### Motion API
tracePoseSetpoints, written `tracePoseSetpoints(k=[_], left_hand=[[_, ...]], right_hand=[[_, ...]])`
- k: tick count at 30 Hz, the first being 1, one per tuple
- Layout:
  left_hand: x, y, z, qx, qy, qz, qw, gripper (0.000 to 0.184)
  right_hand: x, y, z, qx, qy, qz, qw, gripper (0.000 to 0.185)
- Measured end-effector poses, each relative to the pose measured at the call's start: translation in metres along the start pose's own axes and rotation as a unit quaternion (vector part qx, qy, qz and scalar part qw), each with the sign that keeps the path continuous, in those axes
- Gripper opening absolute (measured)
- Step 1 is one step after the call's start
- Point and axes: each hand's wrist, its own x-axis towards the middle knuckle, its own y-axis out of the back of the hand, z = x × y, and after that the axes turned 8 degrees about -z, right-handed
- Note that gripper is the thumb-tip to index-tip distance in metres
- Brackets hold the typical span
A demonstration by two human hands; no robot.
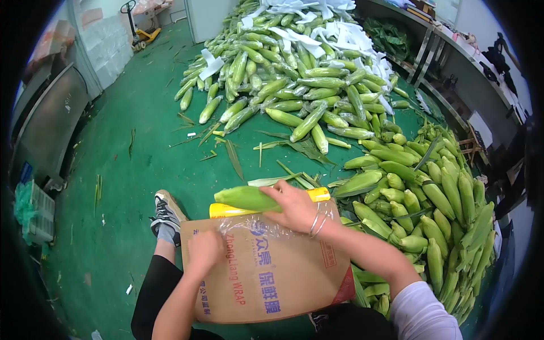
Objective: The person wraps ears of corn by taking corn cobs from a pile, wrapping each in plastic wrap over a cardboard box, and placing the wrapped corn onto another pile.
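One ear of corn (243, 198), in its green husk, was the workpiece; it lay over the left part of the yellow film roll (225, 211), which ran along the far edge of the cardboard carton (300, 297). The right hand (292, 207) was clamped on one end of the ear, above the far side of the carton, with the other end of the ear pointing left. Clear film (277, 225) extended from the roll over the far part of the carton's top. The left hand (205, 249) was curled at the carton's left side, apart from the right hand and from the ear; its fingertips were hidden, so whether it gripped the film's edge could not be determined. Bare ears (436, 195) were heaped to the right of the carton, and film-covered ears (323, 82) were piled well beyond its far edge. From this arrangement, the step in hand was judged to be positioning the ear for wrapping. The next move appeared to call for seating the ear on the film, keeping the sheet taut, and rolling the ear toward the near side of the carton so that the film closed around the husk without bunching.
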Motion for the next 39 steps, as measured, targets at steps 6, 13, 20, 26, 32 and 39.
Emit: tracePoseSetpoints(k=[6,13,20,26,32,39], left_hand=[[-0.018,0.011,-0.021,-0.824,-0.104,0.098,0.549,0.016],[0.017,-0.006,0.051,-0.141,-0.243,0.283,0.917,0.048],[0.014,0.013,0.039,-0.028,-0.292,0.171,0.941,0.058],[-0.097,-0.01,0.057,-0.006,-0.332,0.061,0.941,0.051],[-0.085,-0.005,0.052,-0.095,-0.246,0.086,0.961,0.071],[-0.01,-0.011,0.05,-0.057,-0.296,0.198,0.933,0.065]], right_hand=[[-0.037,-0.006,-0.014,0.061,0.075,-0.107,0.99,0.057],[-0.056,0.008,-0.034,-0.133,0.0,0.02,0.991,0.052],[-0.126,0.002,0.013,-0.075,-0.149,0.173,0.971,0.012],[-0.156,0.031,-0.074,0.269,-0.282,0.039,0.92,0.02],[-0.127,-0.007,-0.067,-0.043,-0.117,-0.11,0.986,0.057],[0.021,-0.028,-0.011,0.209,-0.018,-0.359,0.909,0.058]])
